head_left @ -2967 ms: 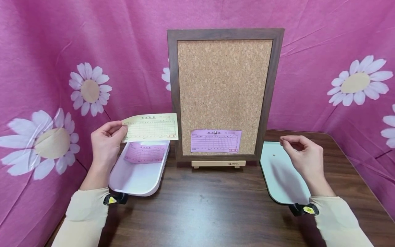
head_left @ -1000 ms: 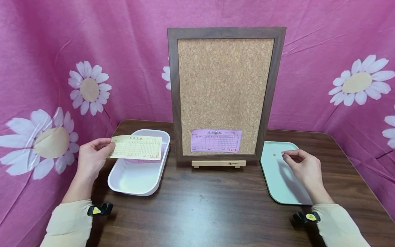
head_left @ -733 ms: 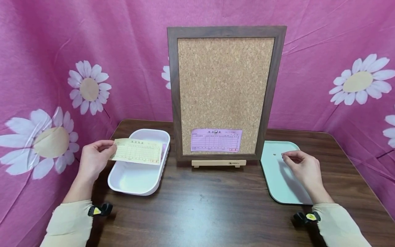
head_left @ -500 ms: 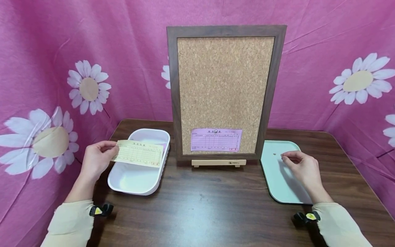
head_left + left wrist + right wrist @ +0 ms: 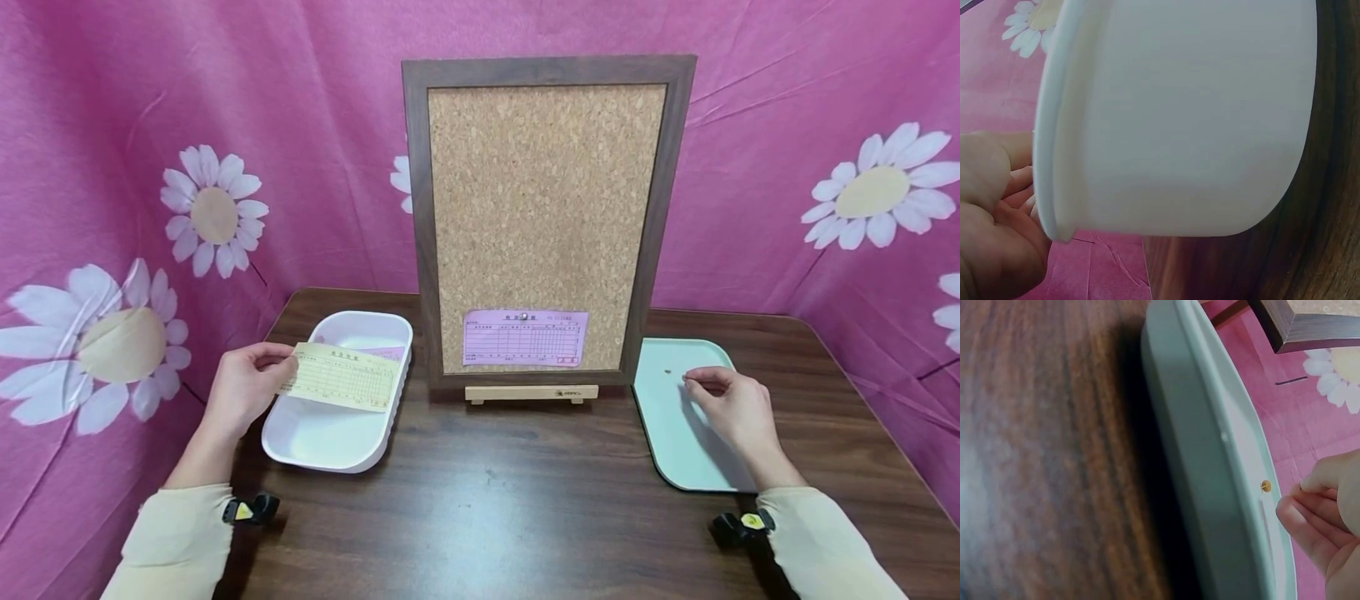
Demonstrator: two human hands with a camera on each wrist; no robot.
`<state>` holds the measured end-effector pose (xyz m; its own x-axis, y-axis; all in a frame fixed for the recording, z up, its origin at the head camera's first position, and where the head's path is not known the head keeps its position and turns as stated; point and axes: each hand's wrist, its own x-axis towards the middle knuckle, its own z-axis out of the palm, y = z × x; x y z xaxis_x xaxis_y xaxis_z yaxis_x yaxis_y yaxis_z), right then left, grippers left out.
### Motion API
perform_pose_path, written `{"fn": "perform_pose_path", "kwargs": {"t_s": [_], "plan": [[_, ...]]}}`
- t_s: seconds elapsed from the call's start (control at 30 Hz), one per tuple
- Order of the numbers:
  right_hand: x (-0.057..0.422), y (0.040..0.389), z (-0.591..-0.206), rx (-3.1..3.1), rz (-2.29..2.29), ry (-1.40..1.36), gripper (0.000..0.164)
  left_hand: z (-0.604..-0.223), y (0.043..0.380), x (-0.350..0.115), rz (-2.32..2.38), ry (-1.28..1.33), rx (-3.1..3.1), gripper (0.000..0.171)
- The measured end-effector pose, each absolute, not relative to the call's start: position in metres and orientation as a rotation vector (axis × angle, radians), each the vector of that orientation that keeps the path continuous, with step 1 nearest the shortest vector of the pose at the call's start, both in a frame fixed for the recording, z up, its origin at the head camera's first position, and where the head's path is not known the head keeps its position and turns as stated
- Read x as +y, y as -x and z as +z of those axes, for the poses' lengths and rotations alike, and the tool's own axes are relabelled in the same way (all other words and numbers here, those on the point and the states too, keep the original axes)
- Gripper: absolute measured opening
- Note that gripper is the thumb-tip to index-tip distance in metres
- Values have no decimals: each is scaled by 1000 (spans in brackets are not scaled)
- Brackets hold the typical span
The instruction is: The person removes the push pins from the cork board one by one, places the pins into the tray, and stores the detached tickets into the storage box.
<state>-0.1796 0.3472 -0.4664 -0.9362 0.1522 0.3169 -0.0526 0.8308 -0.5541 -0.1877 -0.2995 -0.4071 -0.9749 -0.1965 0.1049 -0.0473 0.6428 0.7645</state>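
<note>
Between thumb and fingers my left hand pinches the left end of a pale yellow receipt slip, tilted over the white plastic box. A purple slip inside that box is partly covered by it. Over the mint-green tray, my right hand pinches a tiny thumbtack, mostly hidden by the fingertips. On the tray, just left of those fingertips, lies a gold thumbtack. Another purple slip hangs low on the corkboard under a silver thumbtack.
The framed corkboard stands upright on a small wooden easel at the middle of the brown wooden table. Box and tray flank it to left and right. Behind the table hangs a pink curtain with white daisies.
My left hand has brought the yellow slip down from beside the board to the box, then slightly rightward. My right hand has lowered toward the tray and stayed nearly still since.
</note>
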Motion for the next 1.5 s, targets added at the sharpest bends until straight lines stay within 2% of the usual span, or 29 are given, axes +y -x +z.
{"fn": "perform_pose_path", "kwargs": {"t_s": [0.97,1.5], "plan": [[347,185,-471,-2773,745,101,16,-405,187,-293,-1245,-80,-2693,28],[348,177,-465,-2710,776,101,21,-403,184,-291,-1339,-56,-2635,33]]}}
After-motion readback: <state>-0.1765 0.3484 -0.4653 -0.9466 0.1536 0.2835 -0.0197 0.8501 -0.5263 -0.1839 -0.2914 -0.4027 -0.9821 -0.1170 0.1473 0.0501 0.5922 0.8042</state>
